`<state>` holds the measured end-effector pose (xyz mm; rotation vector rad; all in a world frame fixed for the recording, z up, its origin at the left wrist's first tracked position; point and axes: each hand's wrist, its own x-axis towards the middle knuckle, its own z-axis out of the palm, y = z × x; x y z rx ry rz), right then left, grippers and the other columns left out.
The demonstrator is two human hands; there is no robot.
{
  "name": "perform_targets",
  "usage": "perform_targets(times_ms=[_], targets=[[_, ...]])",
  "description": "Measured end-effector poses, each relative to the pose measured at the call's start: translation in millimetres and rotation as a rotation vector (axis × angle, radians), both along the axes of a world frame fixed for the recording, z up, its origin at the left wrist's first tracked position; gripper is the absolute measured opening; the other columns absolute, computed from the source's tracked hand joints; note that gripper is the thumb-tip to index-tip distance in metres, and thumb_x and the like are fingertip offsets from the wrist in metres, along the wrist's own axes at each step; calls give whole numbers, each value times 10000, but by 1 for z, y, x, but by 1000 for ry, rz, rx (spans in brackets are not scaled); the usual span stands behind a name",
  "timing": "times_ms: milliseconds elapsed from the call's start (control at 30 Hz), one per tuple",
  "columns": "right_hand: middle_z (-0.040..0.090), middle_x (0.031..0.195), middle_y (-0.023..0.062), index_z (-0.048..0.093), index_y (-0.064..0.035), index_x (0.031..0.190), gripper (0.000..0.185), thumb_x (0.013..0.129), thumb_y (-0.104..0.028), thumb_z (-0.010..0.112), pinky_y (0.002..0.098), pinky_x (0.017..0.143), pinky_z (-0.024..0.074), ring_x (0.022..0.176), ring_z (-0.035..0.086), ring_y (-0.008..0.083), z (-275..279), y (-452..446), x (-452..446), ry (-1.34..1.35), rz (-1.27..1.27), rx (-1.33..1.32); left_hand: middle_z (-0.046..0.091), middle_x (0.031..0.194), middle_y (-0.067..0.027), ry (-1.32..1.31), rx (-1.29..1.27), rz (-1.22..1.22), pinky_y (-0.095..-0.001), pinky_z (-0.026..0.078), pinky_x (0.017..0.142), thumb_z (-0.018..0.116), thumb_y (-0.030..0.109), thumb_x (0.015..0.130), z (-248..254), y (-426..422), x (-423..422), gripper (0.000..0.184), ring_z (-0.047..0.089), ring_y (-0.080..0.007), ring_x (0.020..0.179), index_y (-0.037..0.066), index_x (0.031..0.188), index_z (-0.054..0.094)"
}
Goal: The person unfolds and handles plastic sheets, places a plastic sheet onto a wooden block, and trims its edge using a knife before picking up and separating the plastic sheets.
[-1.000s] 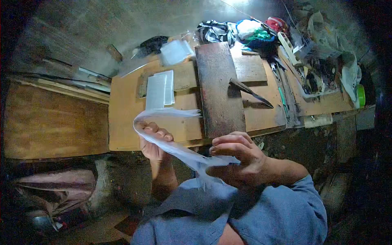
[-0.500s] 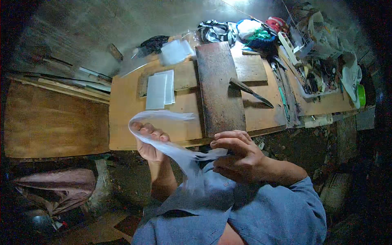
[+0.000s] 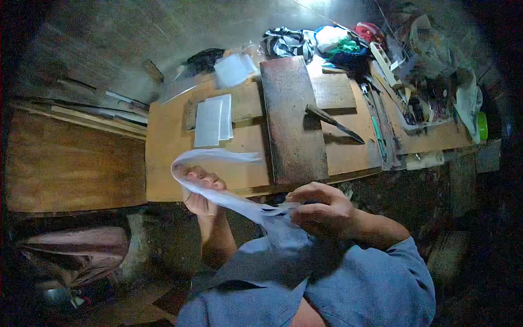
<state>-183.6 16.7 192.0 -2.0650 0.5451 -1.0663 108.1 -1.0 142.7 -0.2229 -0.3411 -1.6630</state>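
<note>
White translucent sheets (image 3: 234, 203) curve over my left hand (image 3: 200, 188), whose fingers are bent around them near the table's front edge. One end of the sheets points right above the table, and the other runs down to my right hand (image 3: 321, 210). My right hand is closed on that end, its fingertips partly hidden. Beyond my left hand lies a stack of white rectangular sheets (image 3: 210, 122). A dark wooden board (image 3: 294, 120) bears a knife-like tool (image 3: 335, 124) with its blade pointing right.
More pale sheets (image 3: 232, 70) lie at the back of the table (image 3: 163, 174). Bags and cloths (image 3: 338, 43) are heaped behind the board. At the right are a tray of tools (image 3: 425, 111) and a green container (image 3: 481, 126). A brown panel (image 3: 73, 163) stands left.
My left hand has shifted slightly left with the sheets. My right hand's fingers have closed in on the lower end, which has moved left and swings about.
</note>
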Motion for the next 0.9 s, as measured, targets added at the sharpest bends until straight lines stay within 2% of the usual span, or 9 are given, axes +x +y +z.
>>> perform_targets(times_ms=[67, 333, 467, 533, 667, 767, 833, 867, 900], targets=[[600, 1007, 164, 625, -74, 958, 216, 749, -56, 677, 385, 756, 515, 868, 610, 324, -2, -2, 2, -79, -4, 15, 604, 1102, -88, 4, -2, -21, -516, 426, 885, 434, 256, 964, 0, -1, 0, 258, 575, -339, 1022, 189, 1176, 564], [611, 1004, 155, 493, -26, 1164, 506, 749, -180, 738, 400, 755, 489, 874, 615, 306, 3, -7, 5, -40, 48, -45, 607, 1096, -69, -38, -19, 2, -498, 434, 886, 435, 244, 963, 5, -2, -2, 248, 584, -316, 1005, 198, 1176, 555], [631, 988, 143, 530, -21, 1106, 449, 741, -161, 748, 387, 735, 506, 863, 632, 287, 13, -9, 2, -48, 68, 42, 608, 1094, -56, -43, -27, 2, -484, 440, 880, 444, 249, 959, 6, -1, -1, 239, 585, -291, 996, 209, 1169, 551], [621, 1023, 165, 514, -11, 1145, 508, 738, -202, 749, 384, 751, 504, 902, 622, 282, 15, -12, 0, -97, 220, 231, 606, 1099, -56, -44, -29, 6, -481, 440, 880, 445, 248, 958, 4, -1, 1, 237, 584, -291, 995, 211, 1167, 552], [601, 1043, 184, 506, -3, 1168, 495, 764, -199, 714, 370, 767, 503, 932, 608, 299, 8, -14, -3, -144, 306, 263, 603, 1096, -46, -39, -35, 10, -482, 433, 887, 437, 241, 961, 9, -1, -2, 227, 580, -290, 982, 206, 1153, 554], [595, 1012, 152, 530, -1, 1141, 469, 712, -77, 703, 361, 734, 497, 869, 591, 303, 7, -4, -2, -254, 93, 330, 602, 1074, -31, -23, -3, 26, -491, 436, 883, 431, 245, 963, 1, 0, 3, 219, 574, -289, 972, 202, 1139, 555], [602, 919, 118, 560, -16, 1095, 413, 711, -70, 702, 364, 706, 498, 824, 588, 276, -1, -2, -3, -251, -128, -38, 603, 1073, -33, -56, 7, 44, -494, 442, 875, 431, 245, 963, 4, 2, 5, 217, 573, -293, 974, 202, 1135, 555], [596, 844, 97, 608, -40, 985, 299, 704, -58, 709, 356, 644, 503, 760, 589, 251, -1, 0, -6, -235, -87, 2, 604, 1073, -35, -89, 17, 61, -497, 448, 867, 430, 246, 963, 6, 3, 5, 215, 573, -297, 976, 201, 1131, 556], [596, 844, 97, 608, -40, 985, 299, 704, -58, 709, 356, 644, 503, 760, 589, 251, -2, 1, -7, -236, -85, 2, 604, 1073, -35, -90, 18, 62, -497, 448, 867, 430, 246, 963, 7, 2, 4, 215, 573, -297, 976, 201, 1131, 556]])
